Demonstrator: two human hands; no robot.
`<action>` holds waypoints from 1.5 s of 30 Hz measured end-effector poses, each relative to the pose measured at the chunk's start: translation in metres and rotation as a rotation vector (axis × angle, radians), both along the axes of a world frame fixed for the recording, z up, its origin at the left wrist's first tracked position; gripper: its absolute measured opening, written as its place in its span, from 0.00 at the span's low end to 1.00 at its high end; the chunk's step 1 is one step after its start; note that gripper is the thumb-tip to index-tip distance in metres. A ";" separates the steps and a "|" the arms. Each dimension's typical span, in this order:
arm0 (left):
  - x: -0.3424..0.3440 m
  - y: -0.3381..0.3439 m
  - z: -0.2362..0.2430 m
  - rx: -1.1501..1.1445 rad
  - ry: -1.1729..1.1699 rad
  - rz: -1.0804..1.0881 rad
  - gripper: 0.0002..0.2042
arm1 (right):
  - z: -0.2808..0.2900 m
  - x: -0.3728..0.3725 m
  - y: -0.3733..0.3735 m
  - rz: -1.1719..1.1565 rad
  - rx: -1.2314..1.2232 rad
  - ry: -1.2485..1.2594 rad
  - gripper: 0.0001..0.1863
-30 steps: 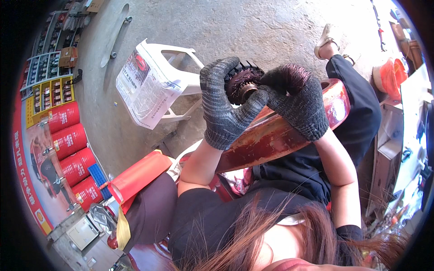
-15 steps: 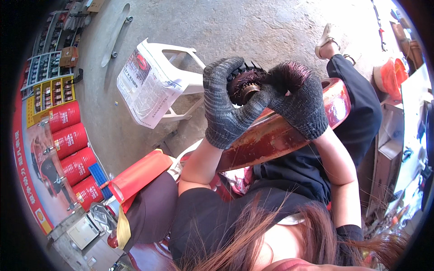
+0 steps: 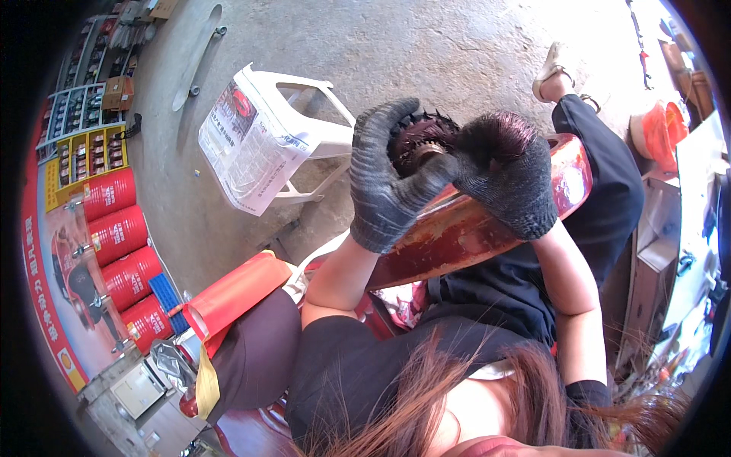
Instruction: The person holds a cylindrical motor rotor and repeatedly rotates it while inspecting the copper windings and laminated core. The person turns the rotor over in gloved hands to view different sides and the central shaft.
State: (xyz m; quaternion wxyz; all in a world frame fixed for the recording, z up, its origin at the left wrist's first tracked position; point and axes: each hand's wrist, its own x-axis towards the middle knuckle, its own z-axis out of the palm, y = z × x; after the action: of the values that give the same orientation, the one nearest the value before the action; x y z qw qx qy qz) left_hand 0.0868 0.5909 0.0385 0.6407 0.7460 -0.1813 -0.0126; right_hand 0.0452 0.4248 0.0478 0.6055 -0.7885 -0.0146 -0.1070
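Note:
In my gloved left hand, a round dark toothed gear with a reddish oily sheen is gripped by its rim, fingers curled around the far-left side and thumb across the front. A brass-coloured toothed ring shows at its middle, partly hidden by the thumb. My gloved right hand is closed on what looks like a brush, its dark reddish bristly tuft bunched up close beside the gear. Fingers hide its handle. Below both hands lies a long, worn red, shiny piece with rubbed patches.
To the left stands a white plastic stool with newspaper over its seat. A skateboard lies on the concrete floor. Red drums and bottle shelves line the far left. An orange-red bag hangs over a bucket at right.
My left hand has shifted slightly right with the gear, which has tilted so more of its toothed face shows. The right hand and bristly tuft have moved a little right.

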 end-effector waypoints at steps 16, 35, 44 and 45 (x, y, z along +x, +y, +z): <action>0.013 0.011 -0.001 -0.666 0.941 0.077 0.27 | 0.000 -0.012 -0.015 0.046 0.183 -0.060 0.08; 0.013 0.026 0.006 -0.837 0.632 -0.506 0.34 | 0.016 -0.018 -0.070 0.033 0.623 0.391 0.15; 0.010 0.023 0.004 -0.883 0.561 -0.350 0.38 | -0.005 -0.012 -0.076 0.304 1.160 0.441 0.30; 0.012 0.024 0.005 -0.893 0.573 -0.365 0.37 | -0.004 -0.012 -0.076 0.355 1.156 0.467 0.29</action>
State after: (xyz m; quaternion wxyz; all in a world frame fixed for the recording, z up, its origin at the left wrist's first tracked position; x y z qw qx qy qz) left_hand 0.0985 0.6151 0.0432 0.9056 0.3253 -0.1137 -0.2474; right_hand 0.0330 0.3489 0.0440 0.9281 -0.3235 0.0474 0.1782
